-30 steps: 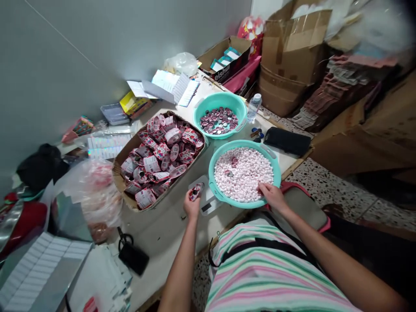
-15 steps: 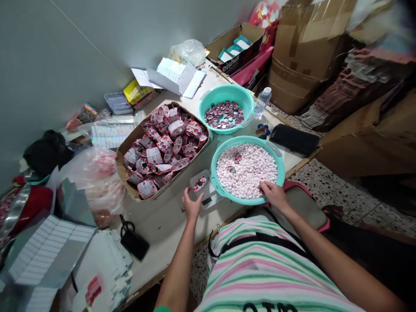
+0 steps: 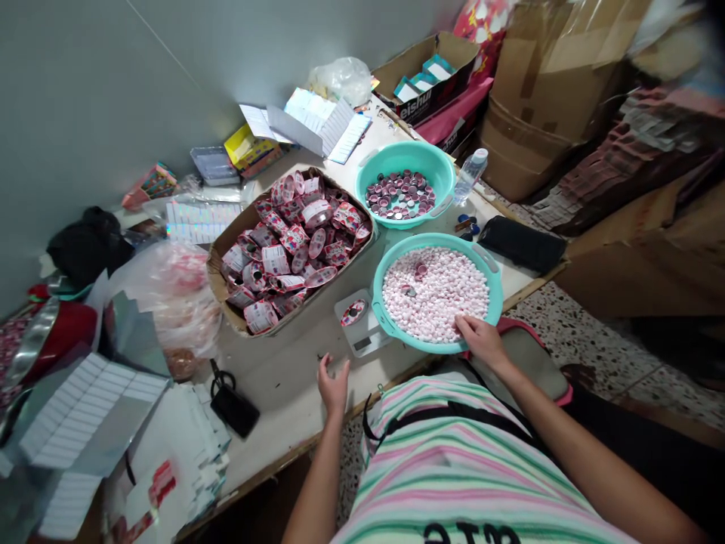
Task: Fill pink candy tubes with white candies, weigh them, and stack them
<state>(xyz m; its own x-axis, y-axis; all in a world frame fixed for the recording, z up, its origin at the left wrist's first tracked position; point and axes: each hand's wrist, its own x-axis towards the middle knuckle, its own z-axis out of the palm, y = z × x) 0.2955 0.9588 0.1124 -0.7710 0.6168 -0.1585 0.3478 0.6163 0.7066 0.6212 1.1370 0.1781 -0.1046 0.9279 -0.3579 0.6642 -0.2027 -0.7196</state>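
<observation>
My left hand (image 3: 333, 385) lies open on the table near its front edge, holding nothing. Just beyond it a small white scale (image 3: 362, 323) carries a little round tin (image 3: 355, 311). My right hand (image 3: 480, 337) rests in the near side of a teal basin (image 3: 492, 275) full of small pink-white candies, its fingers curled down into them; what they hold is hidden. A cardboard tray (image 3: 218, 257) of labelled tins sits left of the basin.
A second teal basin (image 3: 445, 168) with dark lids stands farther back, a water bottle (image 3: 470, 175) and a black pouch (image 3: 521, 243) to its right. Label sheets (image 3: 84, 419), plastic bags (image 3: 173, 302) and scissors (image 3: 229, 400) crowd the left. Cardboard boxes (image 3: 544, 91) stand behind.
My left hand set the small tin on the scale, let go and drew back toward the table's front edge. My right hand stayed in the candy basin.
</observation>
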